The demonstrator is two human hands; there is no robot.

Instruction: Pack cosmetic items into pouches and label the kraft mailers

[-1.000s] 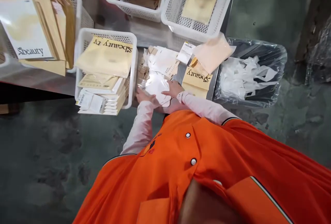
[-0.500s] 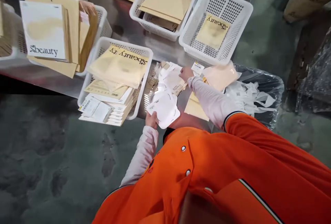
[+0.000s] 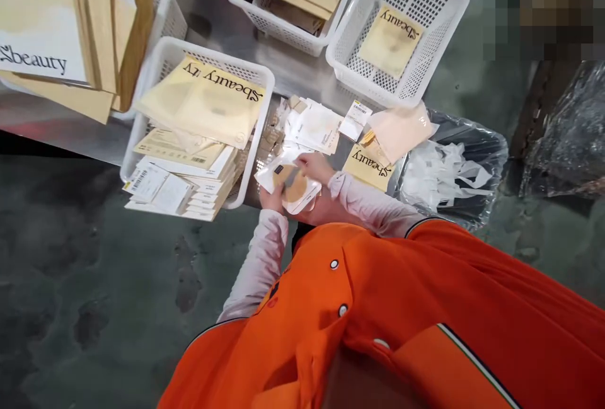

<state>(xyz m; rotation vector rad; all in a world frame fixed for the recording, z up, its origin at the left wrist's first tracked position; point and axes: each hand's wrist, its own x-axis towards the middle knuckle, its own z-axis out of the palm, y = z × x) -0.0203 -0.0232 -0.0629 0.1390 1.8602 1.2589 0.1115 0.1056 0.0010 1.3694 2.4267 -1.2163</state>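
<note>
Close to my body, my left hand (image 3: 273, 198) grips the left edge of a white card (image 3: 305, 195) with rounded corners and a beige patch bearing a small dark rectangle. My right hand (image 3: 317, 167) has its fingers closed at the same card's upper right; whether it pinches the card or something small on it, I cannot make out. Just beyond the hands lie loose white cards (image 3: 316, 126) and small brown cardboard scraps (image 3: 272, 138). A white barcode-labelled packet (image 3: 355, 120) rests right of them. Nearer my right forearm is a yellow printed pouch (image 3: 366, 168).
A white basket (image 3: 270, 84) of yellow pouches and stacked flat packs stands left. Another white basket (image 3: 462, 2) behind holds one yellow pouch (image 3: 392, 40). At the right, a plastic-lined bin (image 3: 498, 144) contains white strips (image 3: 444, 172), beside a pink sheet (image 3: 401, 132).
My right hand has come back from the loose white cards to the card in my left hand. A beige patch with a dark rectangle now shows there. The view has shifted slightly.
</note>
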